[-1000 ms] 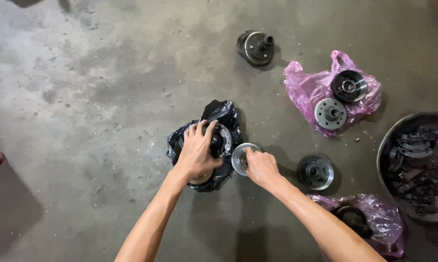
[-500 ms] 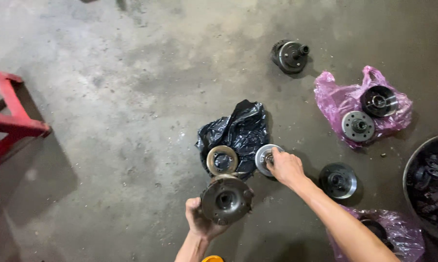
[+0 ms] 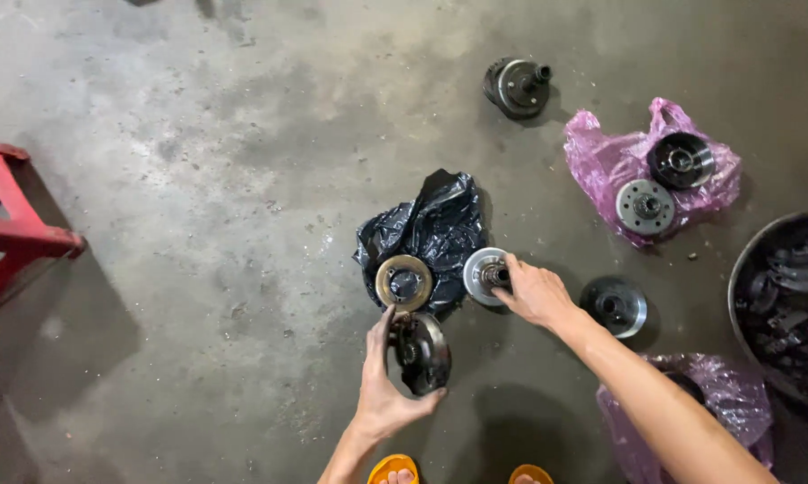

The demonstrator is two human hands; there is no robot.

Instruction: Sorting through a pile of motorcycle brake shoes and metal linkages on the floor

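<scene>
- Here, your left hand [image 3: 382, 394] grasps a dark round metal drum [image 3: 419, 353], lifted on edge just below the crinkled black bag [image 3: 426, 229].
- Your right hand [image 3: 534, 294] clasps a shiny metal disc [image 3: 482, 275] beside that bag.

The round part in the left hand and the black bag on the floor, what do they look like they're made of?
The round part held by the left hand looks like dark metal, probably steel: dull grey sheen, rigid rim, grimy surface. The black bag looks like thin plastic film: crinkled folds with glossy highlights. The right hand rests on a brighter disc, seemingly bare machined metal.
</scene>
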